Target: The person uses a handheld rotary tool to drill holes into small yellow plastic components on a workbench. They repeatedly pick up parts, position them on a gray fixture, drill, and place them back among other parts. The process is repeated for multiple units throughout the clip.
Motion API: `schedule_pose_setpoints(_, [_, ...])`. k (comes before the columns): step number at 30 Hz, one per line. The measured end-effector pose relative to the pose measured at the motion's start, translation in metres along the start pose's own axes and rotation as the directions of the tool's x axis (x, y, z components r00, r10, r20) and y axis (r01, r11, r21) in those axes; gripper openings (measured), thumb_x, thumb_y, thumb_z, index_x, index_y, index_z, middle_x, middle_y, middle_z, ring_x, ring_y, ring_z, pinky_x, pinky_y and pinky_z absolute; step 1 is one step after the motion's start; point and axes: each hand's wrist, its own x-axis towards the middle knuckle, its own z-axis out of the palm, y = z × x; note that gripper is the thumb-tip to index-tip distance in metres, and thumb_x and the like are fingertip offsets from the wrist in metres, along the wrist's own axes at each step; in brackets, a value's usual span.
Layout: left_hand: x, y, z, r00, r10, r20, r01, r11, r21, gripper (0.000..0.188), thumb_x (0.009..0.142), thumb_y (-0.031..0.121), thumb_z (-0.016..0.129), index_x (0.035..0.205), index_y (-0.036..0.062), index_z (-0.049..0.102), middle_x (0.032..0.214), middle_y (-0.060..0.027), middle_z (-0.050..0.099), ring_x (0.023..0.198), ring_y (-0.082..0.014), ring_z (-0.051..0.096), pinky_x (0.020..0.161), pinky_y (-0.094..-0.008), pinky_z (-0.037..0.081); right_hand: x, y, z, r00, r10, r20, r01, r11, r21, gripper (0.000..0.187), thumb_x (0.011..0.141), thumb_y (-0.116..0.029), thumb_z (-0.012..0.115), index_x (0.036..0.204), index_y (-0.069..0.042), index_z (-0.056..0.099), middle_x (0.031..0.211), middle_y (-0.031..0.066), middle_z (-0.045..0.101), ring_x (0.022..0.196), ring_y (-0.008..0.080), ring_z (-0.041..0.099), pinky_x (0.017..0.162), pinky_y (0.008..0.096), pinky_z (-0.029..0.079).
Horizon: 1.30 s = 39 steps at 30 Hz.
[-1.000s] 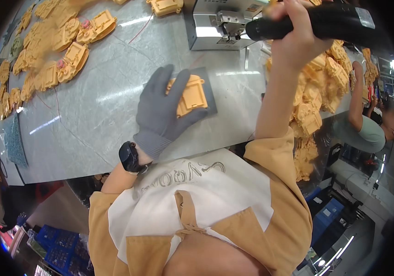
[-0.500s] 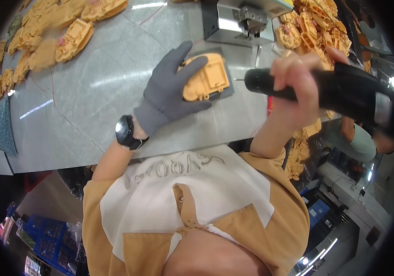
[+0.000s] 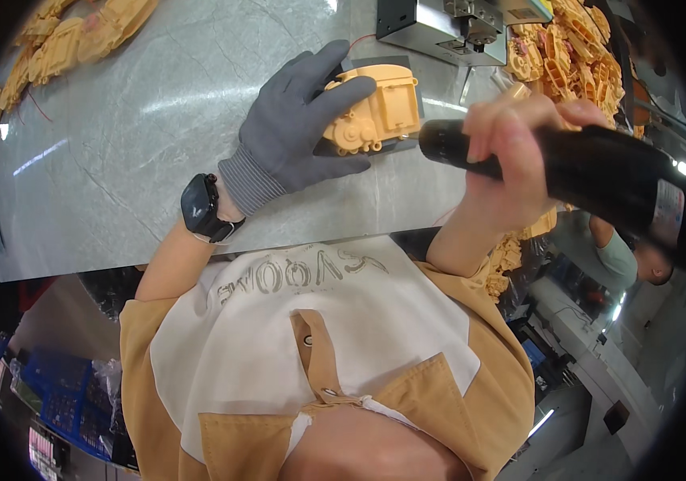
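An orange plastic housing (image 3: 395,108) with a square recess and round bosses rests on a dark flat block (image 3: 381,62) on the table. My left hand (image 3: 287,116), in a grey glove, is closed around its left side, thumb and fingers pressing on it. My bare right hand (image 3: 515,148) grips a black electric screwdriver (image 3: 599,164), held nearly level and pointing left. Its nose is beside the housing's lower right corner. The thin bit reaches that edge, but I cannot tell whether it touches a screw.
A metal machine (image 3: 443,34) stands just beyond the housing. Piles of similar orange parts lie at the far right (image 3: 571,52) and far left (image 3: 90,40) of the grey table (image 3: 143,152). Another person (image 3: 611,248) is at the right.
The screwdriver has come left, closing the gap between its bit and the housing. My left hand keeps its hold on the housing. The whole view has shifted slightly.
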Motion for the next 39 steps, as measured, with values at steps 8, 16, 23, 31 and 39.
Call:
schedule_pose_setpoints(8, [-0.003, -0.003, -0.004, 1.000, 0.004, 0.018, -0.005, 0.997, 0.074, 0.087, 0.048, 0.028, 0.084, 0.126, 0.0219, 0.046, 0.133, -0.0182, 0.037, 0.118, -0.0344, 0.042, 0.101, -0.0427, 0.034, -0.004, 0.006, 0.003, 0.999, -0.017, 0.038, 0.019, 0.998, -0.053, 0.045, 0.071, 0.005, 0.063, 0.105, -0.005, 0.035, 0.060, 0.0078, 0.056, 0.048, 0.0115, 0.050, 0.048, 0.0240, 0.044])
schedule_pose_setpoints(16, [-0.001, 0.002, -0.010, 0.998, -0.048, 0.038, 0.045, 0.996, 0.072, 0.084, 0.050, 0.026, 0.082, 0.125, 0.0214, 0.044, 0.130, -0.0195, 0.038, 0.115, -0.0352, 0.043, 0.102, -0.0456, 0.032, -0.001, 0.010, -0.009, 0.991, -0.071, 0.115, 0.087, 0.986, -0.140, 0.030, 0.076, -0.004, 0.055, 0.101, -0.003, 0.039, 0.060, 0.0051, 0.055, 0.050, 0.0135, 0.052, 0.053, 0.0279, 0.046])
schedule_pose_setpoints(23, [0.002, 0.001, -0.007, 1.000, -0.006, 0.028, 0.004, 0.998, 0.058, 0.083, 0.052, 0.028, 0.081, 0.125, 0.0207, 0.043, 0.126, -0.0199, 0.040, 0.111, -0.0381, 0.044, 0.096, -0.0451, 0.036, 0.097, 0.000, -0.030, 0.898, -0.335, -0.286, 0.313, 0.942, -0.123, 0.043, 0.066, 0.007, 0.057, 0.106, 0.002, 0.042, 0.060, 0.0094, 0.055, 0.045, 0.0162, 0.053, 0.047, 0.0275, 0.046])
schedule_pose_setpoints(31, [0.002, -0.003, -0.009, 0.999, 0.010, 0.050, -0.010, 1.000, 0.011, 0.085, 0.051, 0.029, 0.082, 0.126, 0.0213, 0.042, 0.127, -0.0184, 0.040, 0.112, -0.0371, 0.043, 0.094, -0.0439, 0.038, 0.076, 0.020, -0.024, 0.984, -0.161, -0.071, 0.140, 0.962, -0.235, 0.042, 0.067, 0.010, 0.057, 0.106, 0.001, 0.041, 0.060, 0.0087, 0.054, 0.045, 0.0161, 0.052, 0.049, 0.0262, 0.044])
schedule_pose_setpoints(39, [0.000, -0.009, -0.003, 0.999, 0.043, 0.003, -0.043, 0.998, 0.043, 0.083, 0.052, 0.032, 0.081, 0.125, 0.0198, 0.044, 0.127, -0.0182, 0.041, 0.111, -0.0346, 0.045, 0.094, -0.0429, 0.038, -0.016, -0.019, 0.014, 0.982, -0.095, 0.162, 0.066, 0.982, 0.175, 0.056, 0.074, 0.006, 0.055, 0.121, -0.009, 0.030, 0.060, 0.0069, 0.050, 0.047, 0.0195, 0.049, 0.051, 0.0364, 0.045])
